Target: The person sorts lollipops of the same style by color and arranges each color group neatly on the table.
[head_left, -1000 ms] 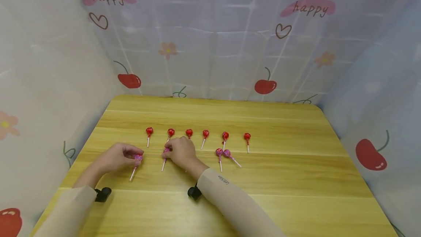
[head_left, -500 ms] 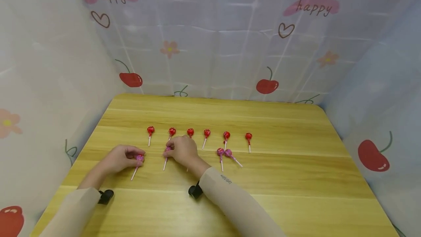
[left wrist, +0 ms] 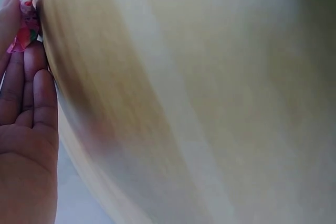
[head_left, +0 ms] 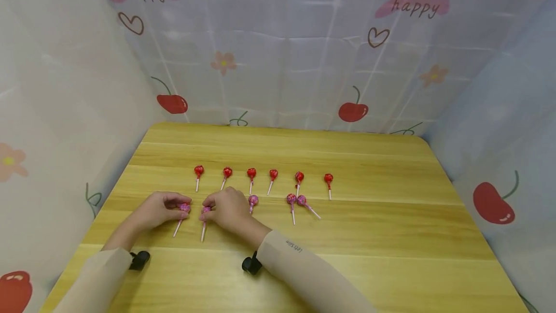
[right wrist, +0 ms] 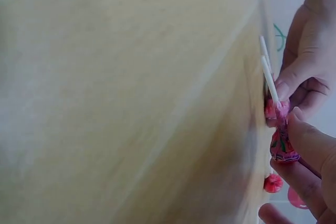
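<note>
My left hand (head_left: 158,210) pinches a pink-wrapped lollipop (head_left: 184,207) by its head, its white stick slanting down toward me. Close to its right, my right hand (head_left: 230,210) holds another pink lollipop (head_left: 206,210) between thumb and fingers, stick pointing toward me. The right wrist view shows this second lollipop (right wrist: 283,142) in my fingers, with the left hand (right wrist: 310,59) just beyond. Only part of the left lollipop (left wrist: 30,27) shows at the edge of the left wrist view. Just right of the right hand lies a third pink lollipop (head_left: 253,200), its stick partly covered.
Several red lollipops, such as one (head_left: 199,171) at the left and one (head_left: 328,178) at the right, form a row farther back on the wooden table (head_left: 369,255). Two pink ones (head_left: 291,199) lie side by side right of centre. A printed curtain (head_left: 282,71) encloses the table.
My right hand has slid its lollipop left and toward me, nearer the left hand. This uncovers another pink lollipop behind it. The left hand stays nearly still, keeping its grip.
</note>
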Tool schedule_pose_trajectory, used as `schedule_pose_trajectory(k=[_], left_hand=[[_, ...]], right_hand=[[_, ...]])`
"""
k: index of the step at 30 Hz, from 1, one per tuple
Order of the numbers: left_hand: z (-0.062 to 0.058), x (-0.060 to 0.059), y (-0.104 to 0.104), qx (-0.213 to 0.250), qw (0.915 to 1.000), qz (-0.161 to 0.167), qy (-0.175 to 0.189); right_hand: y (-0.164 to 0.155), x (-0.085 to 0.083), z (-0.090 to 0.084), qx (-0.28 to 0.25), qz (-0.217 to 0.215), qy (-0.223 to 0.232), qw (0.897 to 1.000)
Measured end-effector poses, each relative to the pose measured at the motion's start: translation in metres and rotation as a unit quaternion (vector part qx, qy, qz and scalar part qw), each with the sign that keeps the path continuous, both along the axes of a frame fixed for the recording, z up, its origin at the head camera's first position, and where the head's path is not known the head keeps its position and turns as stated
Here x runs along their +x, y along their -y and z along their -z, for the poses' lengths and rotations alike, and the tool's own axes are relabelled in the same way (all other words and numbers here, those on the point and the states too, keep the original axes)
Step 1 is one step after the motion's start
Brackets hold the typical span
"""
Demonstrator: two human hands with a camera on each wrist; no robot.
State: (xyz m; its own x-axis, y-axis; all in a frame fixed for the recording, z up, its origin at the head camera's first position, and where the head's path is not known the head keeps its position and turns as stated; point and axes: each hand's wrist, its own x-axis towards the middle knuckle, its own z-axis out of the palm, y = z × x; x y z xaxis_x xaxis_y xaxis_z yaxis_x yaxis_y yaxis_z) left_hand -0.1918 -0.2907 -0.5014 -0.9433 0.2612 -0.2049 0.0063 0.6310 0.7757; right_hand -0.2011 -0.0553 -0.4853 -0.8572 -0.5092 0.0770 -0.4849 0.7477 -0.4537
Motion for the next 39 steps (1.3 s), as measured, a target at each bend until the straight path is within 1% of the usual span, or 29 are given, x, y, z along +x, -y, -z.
schedule_pose_trajectory(k=[4, 9, 14, 16, 19, 23, 26, 28, 31, 33, 34, 36, 39], left_hand=[[0.000, 0.000, 0.000, -0.004, 1.0000, -0.003, 0.006], [-0.001, -0.001, 0.000, -0.011, 0.9999, -0.003, 0.009], [-0.004, 0.000, -0.001, -0.015, 0.9999, 0.006, 0.003], [-0.004, 0.001, -0.001, -0.010, 0.9999, 0.012, 0.003], [-0.003, 0.003, 0.000, -0.003, 1.0000, 0.005, 0.005], [-0.003, 0.004, 0.002, -0.013, 0.9999, -0.008, -0.003], [-0.006, 0.005, 0.001, -0.018, 0.9995, -0.023, -0.007], [-0.010, 0.004, -0.001, -0.013, 0.9993, -0.033, -0.013], [-0.020, 0.003, -0.009, -0.006, 0.9984, -0.051, -0.025], [-0.027, 0.002, -0.018, -0.006, 0.9978, -0.058, -0.033], [-0.030, 0.002, -0.023, -0.008, 0.9976, -0.059, -0.035], [-0.035, 0.002, -0.035, -0.010, 0.9976, -0.056, -0.039], [-0.042, 0.002, -0.056, -0.015, 0.9987, -0.025, -0.043]], right_hand=[[-0.001, 0.003, 0.004, 0.017, 0.002, -0.012, 1.000], [-0.002, 0.003, 0.007, 0.021, -0.001, -0.021, 1.000], [-0.002, 0.002, 0.008, 0.025, -0.004, -0.024, 0.999], [-0.002, 0.002, 0.008, 0.029, -0.005, -0.021, 0.999], [-0.001, 0.002, 0.009, 0.032, -0.008, -0.019, 0.999], [-0.003, 0.000, 0.007, 0.030, -0.018, -0.022, 0.999], [-0.009, -0.002, -0.001, 0.000, -0.008, -0.013, 1.000], [-0.018, -0.006, -0.008, -0.041, 0.011, 0.004, 0.999], [-0.036, -0.014, -0.020, -0.119, 0.054, 0.042, 0.991], [-0.052, -0.020, -0.024, -0.154, 0.076, 0.063, 0.983], [-0.061, -0.023, -0.025, -0.162, 0.085, 0.071, 0.980], [-0.076, -0.027, -0.023, -0.176, 0.100, 0.087, 0.975], [-0.096, -0.031, -0.015, -0.185, 0.120, 0.106, 0.970]])
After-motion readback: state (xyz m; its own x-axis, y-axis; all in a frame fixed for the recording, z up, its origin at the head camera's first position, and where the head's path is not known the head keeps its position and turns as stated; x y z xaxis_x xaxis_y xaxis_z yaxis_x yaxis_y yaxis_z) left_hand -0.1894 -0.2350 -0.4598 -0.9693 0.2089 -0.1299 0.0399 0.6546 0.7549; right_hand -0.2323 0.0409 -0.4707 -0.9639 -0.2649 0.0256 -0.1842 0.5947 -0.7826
